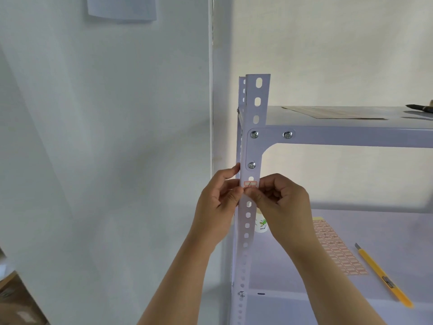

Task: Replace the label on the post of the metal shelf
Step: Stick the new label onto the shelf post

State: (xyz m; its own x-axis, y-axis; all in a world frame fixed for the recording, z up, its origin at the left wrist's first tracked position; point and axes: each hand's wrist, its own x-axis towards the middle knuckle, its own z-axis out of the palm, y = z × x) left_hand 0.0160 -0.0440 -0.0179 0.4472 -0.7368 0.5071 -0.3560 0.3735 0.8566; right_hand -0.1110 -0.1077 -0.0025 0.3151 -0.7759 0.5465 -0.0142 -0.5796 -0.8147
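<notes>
A red-bordered label (pixel 250 183) is stuck on the perforated post (pixel 248 214) just below the top shelf's bracket. Its lower edge is pinched by the right hand (pixel 278 200), fingers curled closed. The post's left edge is gripped by the left hand (pixel 216 205). A label sheet (pixel 337 249) and yellow knife (pixel 384 277) lie on the lower shelf.

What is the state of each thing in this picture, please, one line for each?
label: stuck on the post, upper part visible, lower edge under the fingertips.
post: upright, bolted to the shelf.
left hand: fingers at the label's left side.
right hand: pinching at the label's lower edge.
label sheet: lying flat on the lower shelf.
utility knife: lying beside the sheet, blade state unclear.
</notes>
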